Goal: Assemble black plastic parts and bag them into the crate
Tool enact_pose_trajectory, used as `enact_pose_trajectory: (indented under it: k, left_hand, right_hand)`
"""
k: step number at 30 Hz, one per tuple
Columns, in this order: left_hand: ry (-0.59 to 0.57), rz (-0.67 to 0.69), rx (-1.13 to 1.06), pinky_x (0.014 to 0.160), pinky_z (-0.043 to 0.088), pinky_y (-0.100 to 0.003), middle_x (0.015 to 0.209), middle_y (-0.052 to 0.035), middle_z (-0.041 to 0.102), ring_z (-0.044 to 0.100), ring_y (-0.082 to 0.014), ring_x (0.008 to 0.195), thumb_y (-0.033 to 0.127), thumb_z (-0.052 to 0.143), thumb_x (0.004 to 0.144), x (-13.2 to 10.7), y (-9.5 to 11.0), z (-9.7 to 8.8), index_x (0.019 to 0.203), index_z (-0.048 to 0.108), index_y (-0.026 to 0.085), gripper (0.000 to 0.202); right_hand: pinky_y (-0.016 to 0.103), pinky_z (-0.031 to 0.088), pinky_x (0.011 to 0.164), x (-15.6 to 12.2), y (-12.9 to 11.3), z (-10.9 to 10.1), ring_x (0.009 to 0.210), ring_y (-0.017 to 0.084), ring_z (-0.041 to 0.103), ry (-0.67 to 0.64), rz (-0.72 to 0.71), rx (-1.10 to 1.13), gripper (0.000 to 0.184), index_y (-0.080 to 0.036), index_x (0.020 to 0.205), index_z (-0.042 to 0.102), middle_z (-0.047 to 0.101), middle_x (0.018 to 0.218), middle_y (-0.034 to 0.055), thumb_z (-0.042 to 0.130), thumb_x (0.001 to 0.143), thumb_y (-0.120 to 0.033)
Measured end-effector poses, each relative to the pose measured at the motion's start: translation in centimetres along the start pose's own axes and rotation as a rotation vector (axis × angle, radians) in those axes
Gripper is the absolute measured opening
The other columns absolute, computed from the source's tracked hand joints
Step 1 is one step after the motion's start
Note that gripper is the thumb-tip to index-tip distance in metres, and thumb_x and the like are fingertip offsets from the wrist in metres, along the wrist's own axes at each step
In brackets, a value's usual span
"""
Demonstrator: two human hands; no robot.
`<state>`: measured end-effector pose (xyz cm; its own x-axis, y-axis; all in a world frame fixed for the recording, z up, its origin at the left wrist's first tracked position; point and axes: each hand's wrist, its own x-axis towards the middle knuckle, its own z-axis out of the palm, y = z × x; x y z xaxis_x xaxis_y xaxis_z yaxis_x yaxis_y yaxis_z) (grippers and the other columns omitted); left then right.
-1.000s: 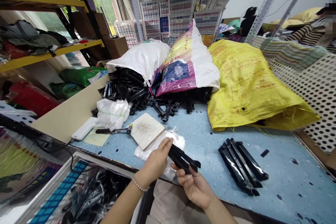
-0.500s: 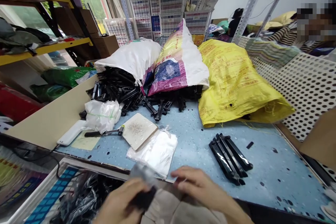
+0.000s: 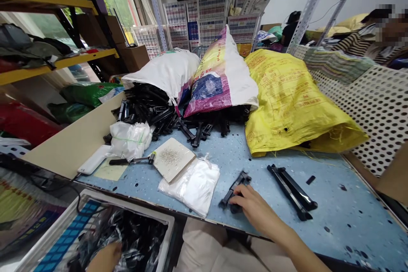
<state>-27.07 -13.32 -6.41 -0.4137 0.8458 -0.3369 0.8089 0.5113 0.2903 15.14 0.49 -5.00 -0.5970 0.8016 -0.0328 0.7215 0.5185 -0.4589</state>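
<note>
My right hand (image 3: 251, 205) is over the blue tabletop, its fingers closed on black plastic parts (image 3: 236, 186) that lie near the front edge. How many parts are under the fingers I cannot tell. Just to the right, two more long black plastic parts (image 3: 291, 191) lie side by side. Low in the view, my left hand (image 3: 106, 257) is down in a white-rimmed bin, against black parts in clear plastic bags (image 3: 134, 233); its fingers are mostly hidden. Between the hands lies a stack of clear plastic bags (image 3: 200, 187), partly under a square board (image 3: 174, 159) with small specks on it.
A black-handled tool (image 3: 130, 161), a white box-shaped device (image 3: 94, 160) and a bundle of bags (image 3: 130, 140) lie at the left. Behind them are heaped black parts (image 3: 149, 102), white sacks (image 3: 165, 68) and a yellow sack (image 3: 287, 106). A perforated white panel (image 3: 366, 106) borders the right side.
My left hand has gone from above my lap, where it held a bagged black part, down into the bin. My right hand has moved onto black parts, shifted left from the row on the table.
</note>
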Motion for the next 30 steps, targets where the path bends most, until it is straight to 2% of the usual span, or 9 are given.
enact_pose_trajectory:
  k: [3, 6, 9, 12, 15, 19, 22, 26, 30]
  left_hand:
    - [0.100, 0.299, -0.220, 0.076, 0.051, -0.029, 0.083, -0.0028, 0.071, 0.067, -0.0198, 0.080, 0.021, 0.046, 0.083, 1.5, 7.9, 1.1, 0.082, 0.064, 0.022, 0.018]
    - [0.180, 0.633, -0.231, 0.079, 0.050, -0.032, 0.089, -0.0088, 0.068, 0.063, -0.0219, 0.087, 0.020, 0.044, 0.082, 1.5, 17.1, 3.5, 0.087, 0.064, 0.018, 0.020]
    - [0.167, 0.654, -0.131, 0.079, 0.047, -0.037, 0.095, -0.0143, 0.064, 0.059, -0.0271, 0.091, 0.016, 0.050, 0.076, 2.0, 22.6, 5.3, 0.080, 0.064, 0.014, 0.014]
    - [0.024, 0.502, -0.301, 0.070, 0.043, -0.030, 0.078, -0.0067, 0.059, 0.058, -0.0193, 0.074, 0.012, 0.054, 0.071, 3.9, 23.3, 5.3, 0.058, 0.054, 0.016, 0.014]
    - [-0.056, 0.409, -0.450, 0.062, 0.038, -0.024, 0.062, 0.0016, 0.051, 0.051, -0.0131, 0.061, 0.013, 0.061, 0.065, 6.1, 21.8, 4.4, 0.053, 0.045, 0.018, 0.021]
    - [-0.142, 0.365, -0.576, 0.054, 0.036, -0.021, 0.057, 0.0059, 0.046, 0.045, -0.0099, 0.055, 0.027, 0.068, 0.063, 7.1, 20.7, 3.8, 0.057, 0.042, 0.019, 0.028]
    - [-0.186, 0.351, -0.636, 0.052, 0.033, -0.020, 0.055, 0.0074, 0.044, 0.041, -0.0084, 0.052, 0.031, 0.071, 0.059, 7.0, 20.8, 3.9, 0.057, 0.042, 0.019, 0.032]
    - [-0.197, 0.342, -0.651, 0.051, 0.027, -0.020, 0.051, 0.0092, 0.040, 0.036, -0.0076, 0.051, 0.028, 0.075, 0.053, 6.9, 21.2, 4.0, 0.054, 0.040, 0.019, 0.036]
    - [-0.210, 0.352, -0.656, 0.051, 0.028, -0.021, 0.050, 0.0085, 0.042, 0.038, -0.0083, 0.051, 0.026, 0.077, 0.050, 7.0, 21.2, 4.0, 0.052, 0.043, 0.018, 0.035]
  right_hand:
    - [0.034, 0.044, 0.086, -0.4, 0.6, -0.2, 0.101, 0.021, 0.054, 0.053, 0.030, 0.038, 0.036, -0.022, 0.082, 0.065, 0.060, 0.110, 0.0058, 0.038, 0.073, 0.000]
    - [0.037, 0.045, 0.087, -0.6, 1.8, 0.3, 0.105, 0.025, 0.055, 0.210, 0.163, -0.010, 0.030, -0.021, 0.102, 0.061, 0.059, 0.113, 0.0097, 0.044, 0.078, -0.012]
    - [0.040, 0.046, 0.085, -1.0, 3.4, 1.4, 0.103, 0.029, 0.058, 0.285, 0.329, -0.049, 0.036, -0.016, 0.115, 0.056, 0.062, 0.109, 0.0149, 0.049, 0.082, -0.028]
    - [0.039, 0.047, 0.081, -1.7, 5.0, 1.6, 0.095, 0.030, 0.063, 0.243, 0.472, 0.063, 0.033, -0.016, 0.101, 0.062, 0.067, 0.100, 0.0151, 0.049, 0.082, -0.039]
    - [0.036, 0.048, 0.076, -1.7, 5.2, 0.8, 0.086, 0.027, 0.064, 0.185, 0.533, 0.446, 0.032, -0.019, 0.086, 0.064, 0.070, 0.087, 0.0091, 0.050, 0.081, -0.047]
    - [0.032, 0.052, 0.066, 0.2, 1.7, 0.2, 0.083, 0.024, 0.066, 0.175, 0.534, 1.322, 0.036, -0.019, 0.090, 0.065, 0.070, 0.083, 0.0053, 0.057, 0.080, -0.052]
    - [0.030, 0.053, 0.065, 3.1, -1.9, 0.5, 0.088, 0.025, 0.068, 0.132, 0.496, 1.725, 0.034, -0.016, 0.091, 0.066, 0.072, 0.091, 0.0092, 0.069, 0.075, -0.046]
    - [0.040, 0.053, 0.084, 7.2, -4.3, 1.5, 0.093, 0.028, 0.068, 0.132, 0.391, 1.933, 0.033, -0.013, 0.080, 0.067, 0.072, 0.081, 0.0102, 0.077, 0.069, -0.042]
    - [0.045, 0.051, 0.089, 9.3, -4.2, 2.6, 0.092, 0.029, 0.068, 0.169, 0.409, 1.963, 0.032, -0.012, 0.074, 0.067, 0.071, 0.077, 0.0098, 0.079, 0.067, -0.042]
